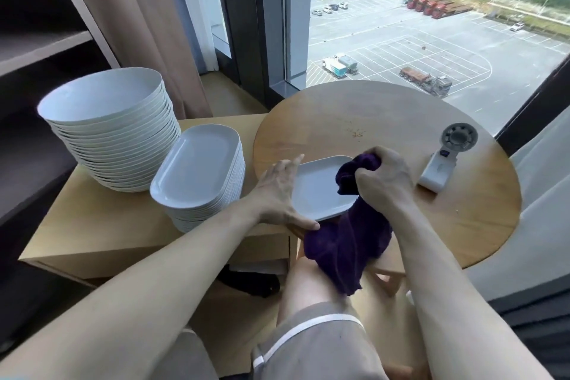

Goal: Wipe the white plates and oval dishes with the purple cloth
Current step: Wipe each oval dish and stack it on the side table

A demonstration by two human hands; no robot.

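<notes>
Just above the knee [308, 284], the purple cloth [345, 250] hangs from the right hand [385, 179], its grip closed round it, rubbing one oval dish [317, 191] at the table [385, 120] edge, the left hand [277, 191] flat and steadying it, with the stacked plates [105, 95] and stacked oval dishes [197, 170] seemingly still waiting.

Bright daylight from window [431, 25], wide-angle edge distortion, slightly soft

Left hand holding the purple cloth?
No: the right hand grips the purple cloth, while the left hand rests with straight fingers on the edge of the dish.
</notes>
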